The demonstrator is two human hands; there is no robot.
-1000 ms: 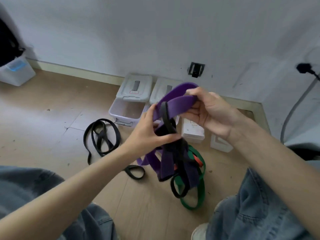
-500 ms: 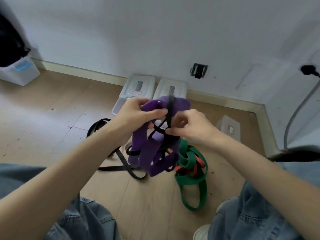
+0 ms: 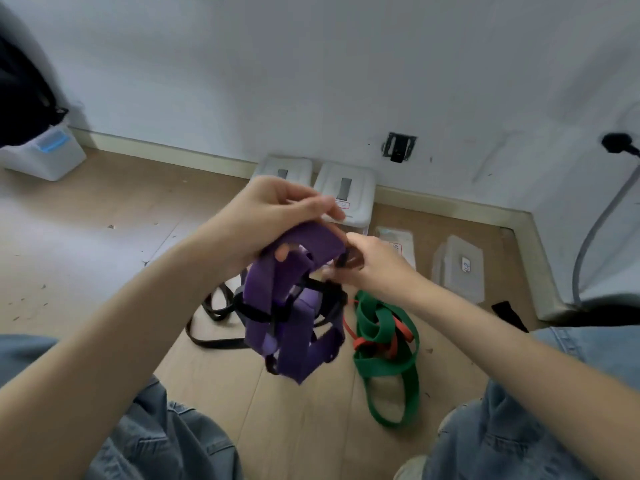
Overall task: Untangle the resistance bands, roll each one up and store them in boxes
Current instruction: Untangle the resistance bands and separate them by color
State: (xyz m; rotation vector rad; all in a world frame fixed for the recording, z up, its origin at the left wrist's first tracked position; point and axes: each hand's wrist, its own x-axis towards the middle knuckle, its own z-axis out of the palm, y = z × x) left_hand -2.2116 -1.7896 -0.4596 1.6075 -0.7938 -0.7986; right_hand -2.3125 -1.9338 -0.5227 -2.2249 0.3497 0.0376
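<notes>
Purple band (image 3: 294,327): wide, flat, black-tangled bundle hanging lengthwise downward; my left hand (image 3: 273,216) grip clamps its top; right hand (image 3: 374,268) pinches black band (image 3: 341,263)

Soft, even daylight, perhaps from above; wide-angle bowing at edges, slight motion blur.

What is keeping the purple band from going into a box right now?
The purple band, held up by the left hand, is wound through with a thin black band that the right hand pinches. The white boxes by the wall appear lidded. Nothing else visibly blocks the way.
</notes>
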